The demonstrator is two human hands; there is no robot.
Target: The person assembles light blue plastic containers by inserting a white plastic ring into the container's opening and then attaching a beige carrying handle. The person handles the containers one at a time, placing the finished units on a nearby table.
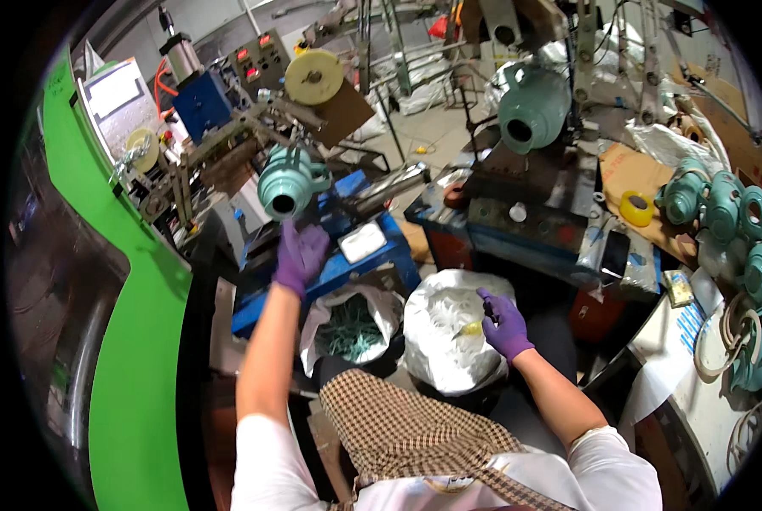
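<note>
Small yellow piece (pixel 473 328) in right hand (pixel 505 326): kind indeterminate. Teal kettles (pixel 743 255) at right rim partly cut off.

Your teal pot (pixel 284 184) sits on its side on the machine fixture, dark round mouth facing you. The small yellow piece (pixel 472 328) rests over the white bag (pixel 449 341).

Purple-gloved hands (pixel 300 255), white sleeves, checked apron
</note>
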